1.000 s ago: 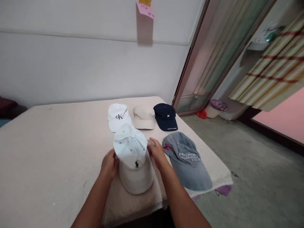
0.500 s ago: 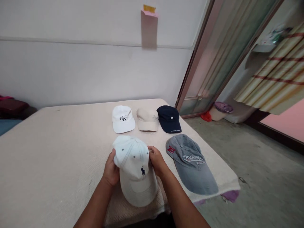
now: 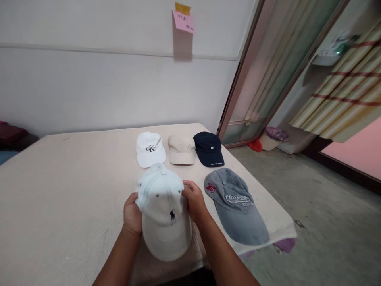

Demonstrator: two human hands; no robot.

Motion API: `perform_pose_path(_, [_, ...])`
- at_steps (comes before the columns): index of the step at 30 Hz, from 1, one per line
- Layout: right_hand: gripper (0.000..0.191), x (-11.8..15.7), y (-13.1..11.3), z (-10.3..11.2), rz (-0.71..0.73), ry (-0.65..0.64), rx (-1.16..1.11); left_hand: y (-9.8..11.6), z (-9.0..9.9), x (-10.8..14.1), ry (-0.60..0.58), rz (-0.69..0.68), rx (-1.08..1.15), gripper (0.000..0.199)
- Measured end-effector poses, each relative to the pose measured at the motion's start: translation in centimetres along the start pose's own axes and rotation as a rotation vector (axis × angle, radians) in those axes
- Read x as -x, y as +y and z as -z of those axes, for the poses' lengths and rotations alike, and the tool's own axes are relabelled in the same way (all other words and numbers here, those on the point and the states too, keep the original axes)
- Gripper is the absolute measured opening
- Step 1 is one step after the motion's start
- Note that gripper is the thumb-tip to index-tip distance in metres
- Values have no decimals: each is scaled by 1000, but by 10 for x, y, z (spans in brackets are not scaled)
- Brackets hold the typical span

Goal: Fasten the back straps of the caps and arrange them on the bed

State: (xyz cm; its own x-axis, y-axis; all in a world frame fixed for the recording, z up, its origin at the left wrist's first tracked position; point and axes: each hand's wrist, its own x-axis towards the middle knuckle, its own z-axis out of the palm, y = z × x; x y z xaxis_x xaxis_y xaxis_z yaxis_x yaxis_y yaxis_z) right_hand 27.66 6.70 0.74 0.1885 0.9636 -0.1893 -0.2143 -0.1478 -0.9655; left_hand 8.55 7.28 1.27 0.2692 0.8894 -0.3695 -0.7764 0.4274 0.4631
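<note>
A pale cap with a small dark horse-rider logo (image 3: 165, 206) is held up between my two hands, its brim toward me. My left hand (image 3: 132, 212) grips its left side, and my right hand (image 3: 194, 200) pinches its right edge. Beyond it lie a white cap with black letters (image 3: 150, 151), a beige cap (image 3: 181, 150) and a navy cap (image 3: 209, 149) in a row. To the right of my right hand rests a larger grey cap (image 3: 237, 206) with a red patch and white lettering.
The caps lie on a light textured cover (image 3: 74, 190). A pink note (image 3: 183, 22) hangs on the white wall behind. At the right are a sliding door, a bin (image 3: 270, 140) on the floor and a striped curtain (image 3: 342, 87). Dark red items (image 3: 11, 134) sit at far left.
The held cap and both hands have shifted slightly left, and the cap's crown is a little more upright. The whole view has moved slightly; the other caps lie in the same arrangement.
</note>
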Motion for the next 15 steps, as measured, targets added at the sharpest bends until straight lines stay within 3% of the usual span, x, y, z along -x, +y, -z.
perform_pose_path(3, [40, -9, -2, 7, 76, 130, -11, 2, -6, -7, -39, 54, -33, 34])
perform_pose_path(7, [39, -18, -1, 13, 88, 194, 44, -2, -13, -12, -16, 40, -116, 35])
perform_pose_path(12, [28, -20, 8, 16, 21, 147, 177, -8, -9, -16, 12, -170, -162, 33])
perform_pose_path(15, [20, -23, 16, 21, -36, 140, 306, -12, -1, -23, 98, -102, -283, 28])
